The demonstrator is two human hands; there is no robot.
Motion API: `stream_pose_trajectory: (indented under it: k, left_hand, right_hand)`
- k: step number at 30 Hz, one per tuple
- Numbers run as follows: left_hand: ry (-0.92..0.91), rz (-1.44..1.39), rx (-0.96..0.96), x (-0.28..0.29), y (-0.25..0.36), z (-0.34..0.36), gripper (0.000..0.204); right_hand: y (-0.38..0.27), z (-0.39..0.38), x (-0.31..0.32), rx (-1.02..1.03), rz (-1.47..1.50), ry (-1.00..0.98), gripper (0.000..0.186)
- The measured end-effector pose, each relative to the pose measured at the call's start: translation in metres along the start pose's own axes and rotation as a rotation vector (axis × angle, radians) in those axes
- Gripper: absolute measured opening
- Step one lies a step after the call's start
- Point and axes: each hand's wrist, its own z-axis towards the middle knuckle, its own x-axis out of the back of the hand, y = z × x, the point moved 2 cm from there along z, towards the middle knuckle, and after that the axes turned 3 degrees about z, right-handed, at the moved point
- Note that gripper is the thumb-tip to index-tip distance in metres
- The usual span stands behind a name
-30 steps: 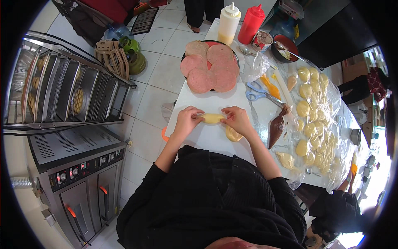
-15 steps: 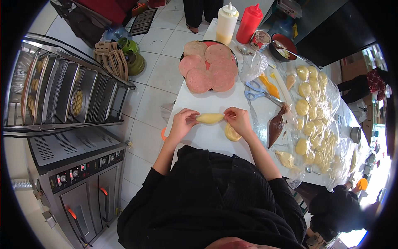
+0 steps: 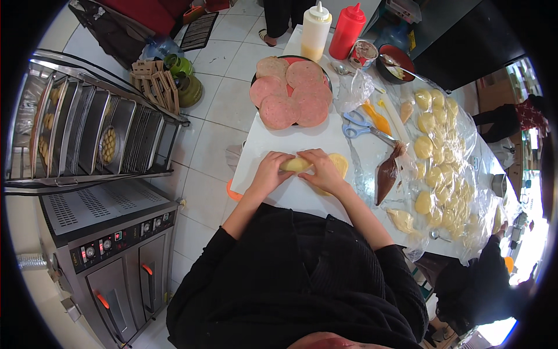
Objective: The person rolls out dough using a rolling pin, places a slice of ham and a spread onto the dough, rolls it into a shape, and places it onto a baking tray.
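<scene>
A pale yellow dough roll (image 3: 296, 165) lies on the white work surface between my two hands. My left hand (image 3: 273, 170) has its fingers curled over the left end of the roll. At the other end my right hand (image 3: 320, 168) grips it, fingers bent over the top and thumb on the near side. Another flattened piece of dough (image 3: 339, 163) sits beside my right hand, which partly covers it. Beyond my hands, round pink meat slices (image 3: 279, 111) overlap on a dark-rimmed round plate.
Right of my hands are blue-handled scissors (image 3: 356, 129), a brown-filled piping bag (image 3: 387, 174) and many dough balls under plastic (image 3: 427, 145). A white squeeze bottle (image 3: 315, 35) and a red one (image 3: 347, 32) stand at the back. An oven (image 3: 116, 232) and tray rack (image 3: 87, 128) stand left.
My hands have come closer together over the dough roll, their fingers now folded over it rather than pinching its tips. More of the other dough piece shows past my right hand.
</scene>
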Motion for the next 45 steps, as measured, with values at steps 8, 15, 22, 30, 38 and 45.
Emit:
stream_pose_trajectory:
  k: [8, 15, 22, 30, 38, 45]
  left_hand:
    - [0.214, 0.047, 0.005, -0.009, 0.012, -0.008, 0.037]
    - [0.161, 0.042, -0.077, -0.012, 0.002, -0.016, 0.044]
    - [0.174, 0.06, -0.029, -0.009, -0.009, -0.019, 0.049]
    - [0.13, -0.141, 0.142, 0.005, -0.003, -0.016, 0.039]
    - [0.039, -0.03, -0.054, 0.007, -0.012, -0.014, 0.043]
    - [-0.037, -0.149, 0.084, 0.01, -0.017, -0.017, 0.053]
  right_hand:
    - [0.011, -0.004, -0.006, 0.03, 0.026, 0.009, 0.031]
    - [0.014, -0.006, -0.006, 0.07, 0.035, -0.025, 0.032]
    - [0.016, -0.003, -0.007, 0.044, 0.039, -0.023, 0.035]
    - [0.006, -0.005, 0.013, -0.001, 0.011, -0.036, 0.044]
    - [0.017, -0.008, 0.008, -0.11, 0.075, -0.073, 0.03]
    - [0.014, -0.008, 0.01, -0.078, 0.064, -0.06, 0.028]
